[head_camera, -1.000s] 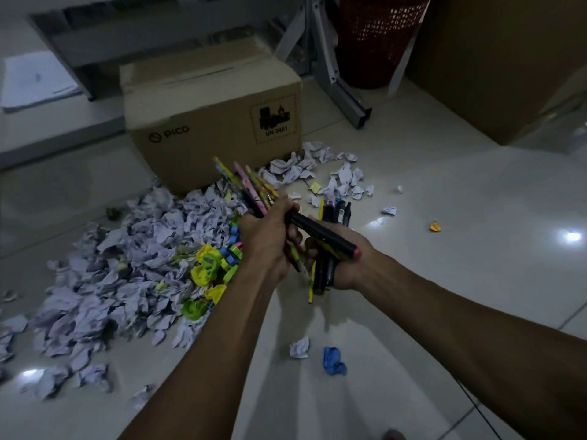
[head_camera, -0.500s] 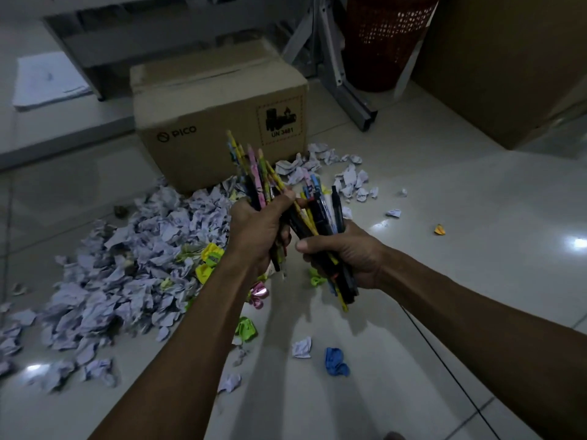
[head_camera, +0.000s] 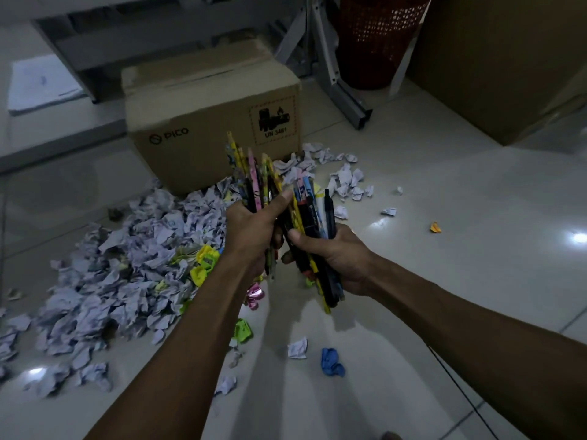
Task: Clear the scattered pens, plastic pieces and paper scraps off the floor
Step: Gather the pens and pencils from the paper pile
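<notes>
Pens [head_camera: 305, 217]: both hands, left [head_camera: 251, 236] and right [head_camera: 333, 258], are gripping bundles; scraps [head_camera: 127, 274] are lying at 9 o'clock.

Floor [head_camera: 476, 249] is pale shiny tiles w/ bright light spots. Big heap of crumpled paper scraps [head_camera: 120, 268] lies on the left, w/ yellow plastic pieces [head_camera: 203, 265] at its right edge. A smaller scrap bunch [head_camera: 343, 176] sits just right of the box [head_camera: 209, 122], which stands on the floor touching the heap. Near the front: green piece [head_camera: 243, 331], pink piece [head_camera: 254, 295], white scrap [head_camera: 298, 348], blue wad [head_camera: 332, 366] beside it. Far right, well apart: small yellow bit [head_camera: 435, 227]. At the back a red basket [head_camera: 378, 39] & a metal frame [head_camera: 336, 77]
</notes>
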Motion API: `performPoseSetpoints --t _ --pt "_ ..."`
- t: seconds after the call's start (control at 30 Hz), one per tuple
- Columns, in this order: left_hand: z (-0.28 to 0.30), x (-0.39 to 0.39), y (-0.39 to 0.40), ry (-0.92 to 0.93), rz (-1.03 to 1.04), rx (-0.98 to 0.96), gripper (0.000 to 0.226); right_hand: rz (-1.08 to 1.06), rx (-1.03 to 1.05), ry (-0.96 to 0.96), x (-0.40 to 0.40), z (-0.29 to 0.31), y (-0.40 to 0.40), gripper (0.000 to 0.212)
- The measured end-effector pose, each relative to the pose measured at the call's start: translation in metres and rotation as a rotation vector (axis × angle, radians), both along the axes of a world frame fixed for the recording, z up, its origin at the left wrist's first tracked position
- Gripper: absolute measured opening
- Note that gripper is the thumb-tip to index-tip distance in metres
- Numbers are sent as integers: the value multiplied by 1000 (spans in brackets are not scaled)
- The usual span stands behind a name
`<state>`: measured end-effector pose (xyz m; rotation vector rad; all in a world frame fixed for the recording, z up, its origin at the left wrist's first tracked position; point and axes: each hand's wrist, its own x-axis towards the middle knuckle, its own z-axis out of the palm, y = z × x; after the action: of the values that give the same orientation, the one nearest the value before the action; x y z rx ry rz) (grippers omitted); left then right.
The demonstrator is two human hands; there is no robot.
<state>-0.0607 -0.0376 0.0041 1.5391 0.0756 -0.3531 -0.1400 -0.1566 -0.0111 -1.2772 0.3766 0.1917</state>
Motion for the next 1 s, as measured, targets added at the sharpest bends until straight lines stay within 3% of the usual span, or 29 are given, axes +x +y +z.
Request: performPoseSetpoints --t 0.17,0.4,0.57,0.7,0.87,0.93,1.0 --pt "-4 1 0 83 -27 -49 32 36 -13 7 -1 1 -6 33" --pt "-6 1 -1 216 39 -248 19 -127 216 144 3 -5 -12 27" --pt "-7 -4 3 201 -74 -96 14 -268 178 236 7 -9 -25 13" --pt "-7 -16 -3 140 -317 128 14 -288 127 197 11 -10 -23 27" --pt "-4 -27 -13 94 -385 173 8 -288 159 212 14 -15 -20 58" --pt "-3 -25 -13 120 -393 172 11 -281 197 226 13 -15 -23 55" --pt "-3 -23 -11 178 -388 143 19 -281 223 255 13 -16 -27 36"
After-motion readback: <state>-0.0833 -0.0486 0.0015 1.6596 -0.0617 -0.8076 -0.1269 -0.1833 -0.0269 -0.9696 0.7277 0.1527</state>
